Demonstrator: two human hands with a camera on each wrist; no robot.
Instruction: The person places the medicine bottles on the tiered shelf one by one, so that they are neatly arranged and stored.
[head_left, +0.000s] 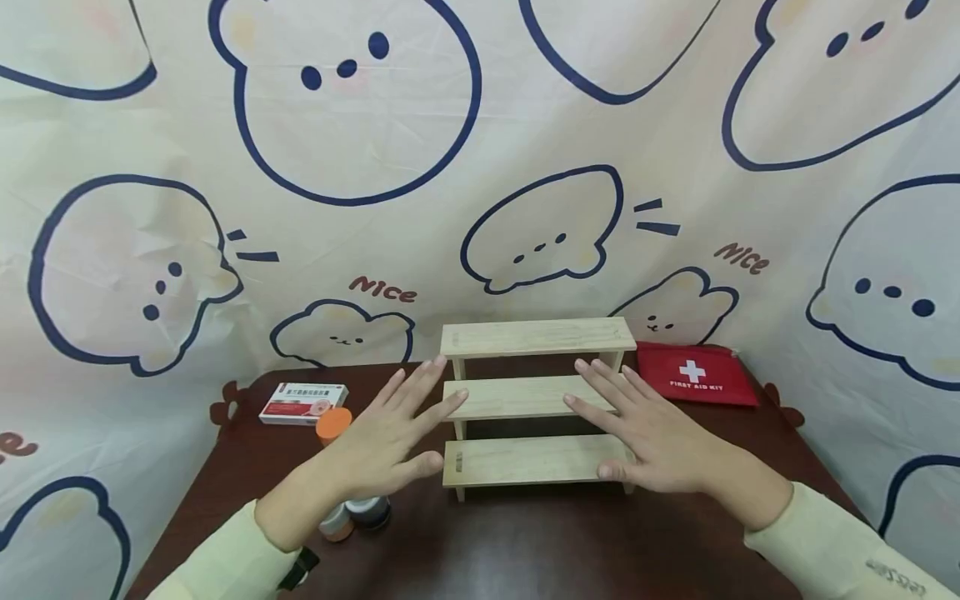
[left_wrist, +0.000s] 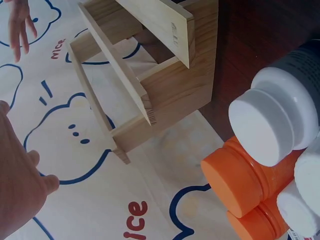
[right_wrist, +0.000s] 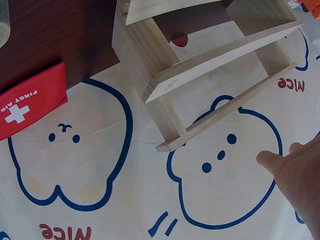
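Both hands are held up with fingers spread, holding nothing. In the head view the left hand hovers left of a three-tier wooden shelf, its fingertips overlapping the shelf's left edge. Opposite it, the right hand covers part of the shelf's right end. I cannot tell whether any finger touches the wood. Bottles stand under the left hand: an orange cap shows behind the wrist, and white-capped bottles beside orange-capped ones appear in the left wrist view. The shelf's tiers hold nothing visible.
A white and red medicine box lies at the back left of the dark brown table. A red first aid kit pouch lies at the back right. In the right wrist view, part of a pale roll or jar shows. A cartoon-printed cloth hangs behind.
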